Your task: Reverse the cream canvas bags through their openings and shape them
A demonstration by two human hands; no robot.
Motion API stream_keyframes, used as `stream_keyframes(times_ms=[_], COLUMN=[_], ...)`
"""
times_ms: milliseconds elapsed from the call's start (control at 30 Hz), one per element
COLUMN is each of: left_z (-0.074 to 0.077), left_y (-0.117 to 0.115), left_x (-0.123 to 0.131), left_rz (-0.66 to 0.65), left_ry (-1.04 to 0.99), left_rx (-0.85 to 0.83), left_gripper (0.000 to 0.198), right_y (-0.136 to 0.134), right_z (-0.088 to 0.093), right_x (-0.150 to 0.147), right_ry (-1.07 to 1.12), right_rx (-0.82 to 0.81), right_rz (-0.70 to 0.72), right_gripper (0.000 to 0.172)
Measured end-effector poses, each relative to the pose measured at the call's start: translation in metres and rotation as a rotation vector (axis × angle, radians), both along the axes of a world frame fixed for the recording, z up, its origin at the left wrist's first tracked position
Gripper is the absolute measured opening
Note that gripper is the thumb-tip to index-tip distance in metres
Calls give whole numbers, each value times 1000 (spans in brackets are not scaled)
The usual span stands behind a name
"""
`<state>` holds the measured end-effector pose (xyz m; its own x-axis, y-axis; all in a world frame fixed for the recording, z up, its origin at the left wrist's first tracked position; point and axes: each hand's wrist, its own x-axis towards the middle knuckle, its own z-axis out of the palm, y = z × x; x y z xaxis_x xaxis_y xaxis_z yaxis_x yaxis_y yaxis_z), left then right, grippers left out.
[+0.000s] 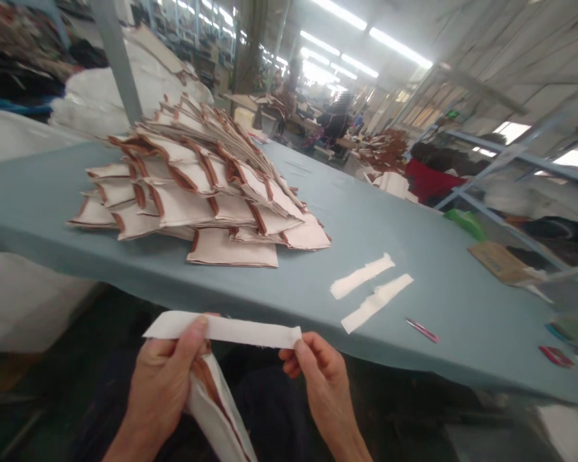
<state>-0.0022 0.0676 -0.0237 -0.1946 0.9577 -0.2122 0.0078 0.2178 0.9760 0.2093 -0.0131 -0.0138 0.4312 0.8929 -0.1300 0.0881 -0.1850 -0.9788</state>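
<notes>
Head view, at the near edge of the cutting table [414, 224].

- Left hand [161, 378]: fingers curled and pressed together, thumb pinching the left end of a white strip [241, 330]. The same hand grips a cream fabric piece with brown trim [216, 410], which hangs down below the table edge.
- Right hand [320, 372]: thumb and forefinger pinch the strip's right end; the other fingers are folded under.
- The strip is held level between the two hands, just in front of the table edge, not touching it.
- On the table, right of centre: two loose white strips [361, 276], side by side and apart. A small pink-handled tool [422, 330] lies just to their right.
- Far left: a large fanned pile of cream pieces [197, 186] with the same brown trim.

Judgement on progress: early. Two strips are already set down and a third is in hand, which suggests only a few pieces have been handled. Whether the pile is finished stock or waiting stock cannot be told from this view, nor whether the strip is attached to the held piece.
</notes>
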Motion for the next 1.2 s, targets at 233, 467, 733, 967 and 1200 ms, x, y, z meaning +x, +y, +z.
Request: stream_keyframes(times_ms=[233,467,733,967,1200], left_z=[-2,25,29,-4,-32], left_y=[-18,-26,-34,-39,-56], left_x=[17,29,28,-4,-38], left_rz=[-191,-466,-505,-279,-398], left_ry=[96,116,102,149,174], left_rx=[217,444,315,133,-12], left_gripper=[41,23,50,67,64], right_y=[-38,-2,32,20,-37], right_z=[-67,24,40,-20,-97], right_x=[27,12,-45,-45,-78], right_ry=[-300,-215,83,214,353], right_rx=[-174,104,257,132,-198], right_rz=[145,214,321,139,106], right_gripper=[51,34,16,51,69])
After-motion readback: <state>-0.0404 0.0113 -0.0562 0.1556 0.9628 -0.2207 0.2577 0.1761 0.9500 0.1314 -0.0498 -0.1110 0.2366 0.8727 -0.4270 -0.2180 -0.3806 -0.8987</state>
